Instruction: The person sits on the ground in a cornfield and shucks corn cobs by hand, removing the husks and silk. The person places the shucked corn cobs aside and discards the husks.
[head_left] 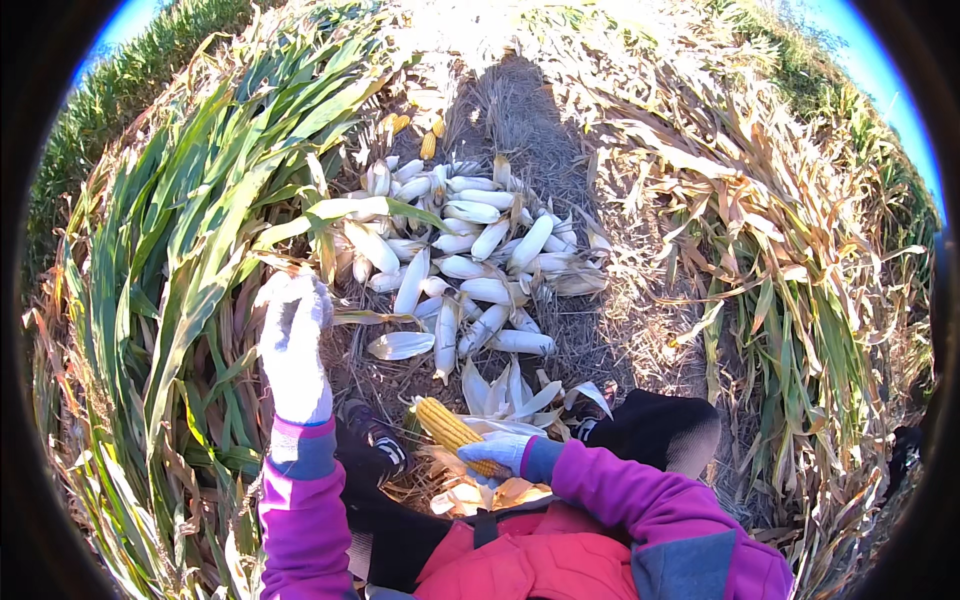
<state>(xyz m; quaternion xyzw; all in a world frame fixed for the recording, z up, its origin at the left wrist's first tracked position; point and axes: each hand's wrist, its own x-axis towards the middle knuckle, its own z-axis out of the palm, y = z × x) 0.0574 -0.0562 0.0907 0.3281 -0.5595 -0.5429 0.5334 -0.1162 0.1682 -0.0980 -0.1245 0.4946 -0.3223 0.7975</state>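
My right hand (pixel 497 452), in a pale glove, is closed around the lower part of a bare yellow corn cob (pixel 445 424). The cob slants up and left between my legs, just in front of loose pale husks. My left hand (pixel 297 345), in a white glove, reaches forward to the edge of the cut corn stalks (pixel 175 290) on the left. Its fingers look bent among dry leaves, and what they grip is hidden by glare. Beyond the hands lies a pile of corn ears in whitish husks (pixel 485 235).
A few yellow cobs (pixel 428 145) lie behind the pile. Peeled husks (pixel 510 392) spread on the ground near my feet. Dry corn stalks (pixel 770 230) line the right side. My shoe (pixel 375 437) is beside the left stalks, and a shadow covers the middle ground.
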